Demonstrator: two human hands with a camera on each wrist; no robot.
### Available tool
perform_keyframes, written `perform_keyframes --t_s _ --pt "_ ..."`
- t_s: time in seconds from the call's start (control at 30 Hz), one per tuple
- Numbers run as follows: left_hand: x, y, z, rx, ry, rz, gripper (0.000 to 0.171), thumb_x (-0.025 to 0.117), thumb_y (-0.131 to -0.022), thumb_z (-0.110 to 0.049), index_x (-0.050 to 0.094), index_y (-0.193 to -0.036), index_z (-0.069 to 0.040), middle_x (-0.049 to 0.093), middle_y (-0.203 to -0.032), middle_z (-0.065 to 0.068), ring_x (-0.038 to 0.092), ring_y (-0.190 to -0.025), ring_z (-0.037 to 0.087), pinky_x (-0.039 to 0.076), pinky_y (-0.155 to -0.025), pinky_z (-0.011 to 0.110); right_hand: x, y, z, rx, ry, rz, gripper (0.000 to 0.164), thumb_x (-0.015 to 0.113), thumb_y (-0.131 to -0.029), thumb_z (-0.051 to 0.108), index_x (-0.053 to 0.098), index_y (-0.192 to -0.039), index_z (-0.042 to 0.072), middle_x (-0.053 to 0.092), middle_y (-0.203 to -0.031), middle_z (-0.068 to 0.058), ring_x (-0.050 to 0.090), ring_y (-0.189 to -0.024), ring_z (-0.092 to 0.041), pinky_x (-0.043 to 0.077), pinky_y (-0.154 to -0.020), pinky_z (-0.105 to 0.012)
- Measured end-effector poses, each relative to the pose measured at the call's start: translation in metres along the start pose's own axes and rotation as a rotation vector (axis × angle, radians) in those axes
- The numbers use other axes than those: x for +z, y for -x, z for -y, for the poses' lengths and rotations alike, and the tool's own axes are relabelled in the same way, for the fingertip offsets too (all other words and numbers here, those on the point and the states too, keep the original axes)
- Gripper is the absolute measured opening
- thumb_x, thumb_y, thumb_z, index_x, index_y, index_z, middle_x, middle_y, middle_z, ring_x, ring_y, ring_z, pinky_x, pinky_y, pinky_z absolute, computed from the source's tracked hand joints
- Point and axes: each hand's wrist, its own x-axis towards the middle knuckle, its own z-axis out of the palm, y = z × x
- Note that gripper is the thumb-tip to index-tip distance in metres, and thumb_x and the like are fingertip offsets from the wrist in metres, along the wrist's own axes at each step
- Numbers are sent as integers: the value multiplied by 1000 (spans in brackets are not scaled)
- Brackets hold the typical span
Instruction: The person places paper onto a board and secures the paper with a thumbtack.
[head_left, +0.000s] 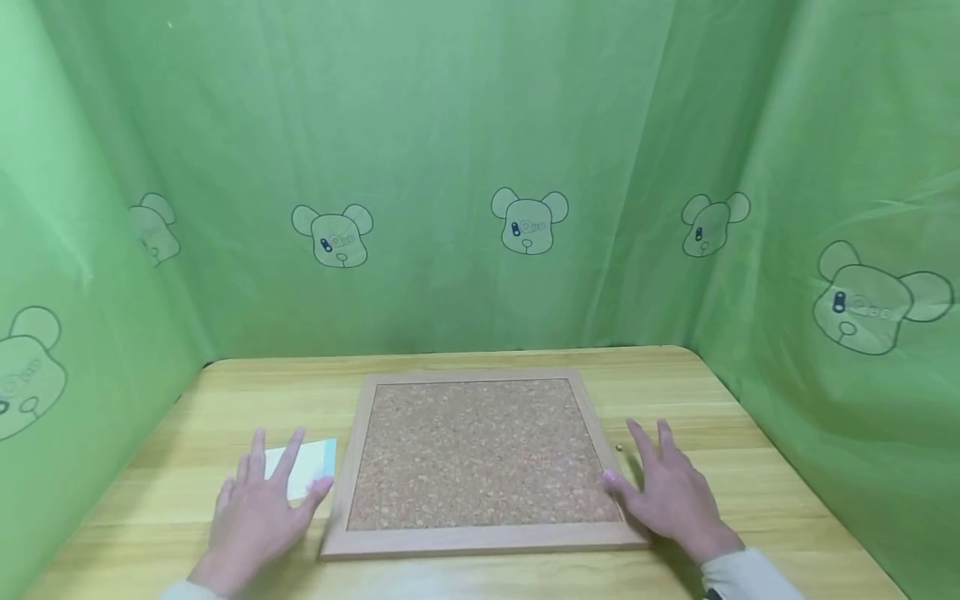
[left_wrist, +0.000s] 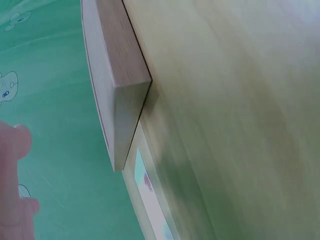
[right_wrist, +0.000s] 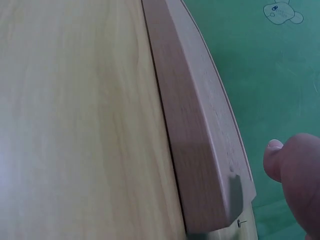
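A cork board (head_left: 483,454) with a pale wooden frame lies flat on the table, and its near corner shows in the left wrist view as a wooden frame edge (left_wrist: 122,55). My left hand (head_left: 258,517) is spread to the left of the board. Part of a white card with a light blue edge (head_left: 306,468) shows beyond its fingers. My right hand (head_left: 671,500), fingers spread, is at the board's right side with the thumb over the frame. Whether either hand touches anything, I cannot tell. A tiny pin (right_wrist: 240,223) lies just right of the board.
The light wooden table (head_left: 735,500) has rounded far corners. Green curtains (head_left: 420,125) printed with bear heads stand around it at the back and both sides.
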Motion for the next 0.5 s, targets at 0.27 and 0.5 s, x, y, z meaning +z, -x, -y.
perform_keyframes --t_s 0.27,0.5 --pt "-1 -7 6 -61 -8 33 89 38 -92 -69 20 -154 -9 7 -147 45 42 -112 65 43 -81 71 4 -9 -7 6 2 3 81 62 -89 49 31 -148 3 35 -135 -44 44 -108 -65 40 -81 -74" --pt "-1 -12 13 -105 30 67 100 41 -87 -74 16 -153 -3 26 -138 45 48 -102 64 47 -71 68 5 -17 -12 20 -2 29 74 64 -89 42 38 -143 -1 43 -128 -43 47 -106 -63 42 -80 -73"
